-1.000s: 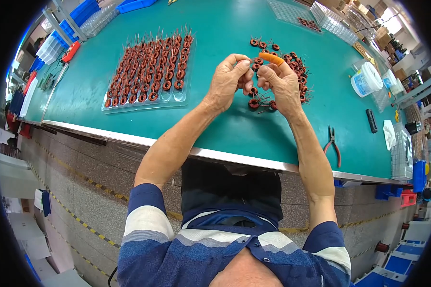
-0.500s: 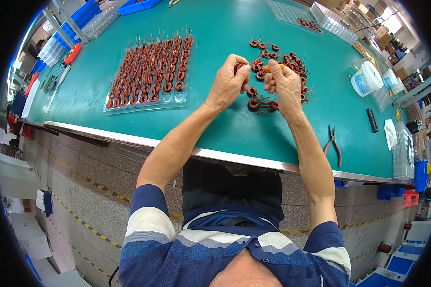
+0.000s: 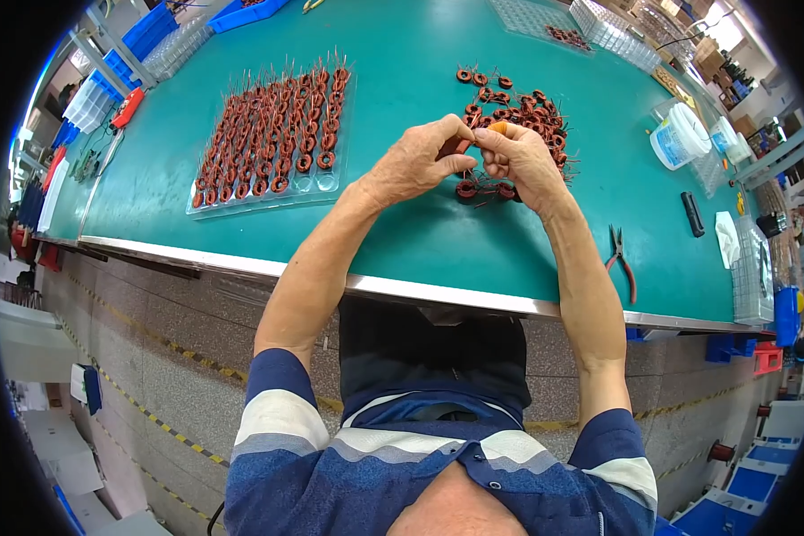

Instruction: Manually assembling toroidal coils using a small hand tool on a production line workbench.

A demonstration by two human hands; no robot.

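My left hand (image 3: 420,163) is closed around a copper-wound ring coil (image 3: 462,146), which its fingers mostly hide. Right against it, my right hand (image 3: 527,165) pinches with thumb and fingertips at the coil's edge; whatever lies in that pinch is too small to make out. An orange cover (image 3: 500,128) wraps one of its fingers. Behind and beneath both hands, a pile of similar coils (image 3: 538,114) with wire leads lies on the green table (image 3: 420,241). To the left, upright coils (image 3: 272,125) fill most of a clear plastic tray (image 3: 317,184), leads pointing up.
Red-handled long-nose pliers (image 3: 618,259) lie right of my right forearm, and a black tool (image 3: 692,214) is farther right. White tubs (image 3: 679,138) stand at the right edge. Another clear tray (image 3: 527,22) holding some coils sits at the far right.
My hands have come together, the right fingertips now meeting the left hand at the coil. Earlier there was a gap between them. The whole view has shifted slightly.
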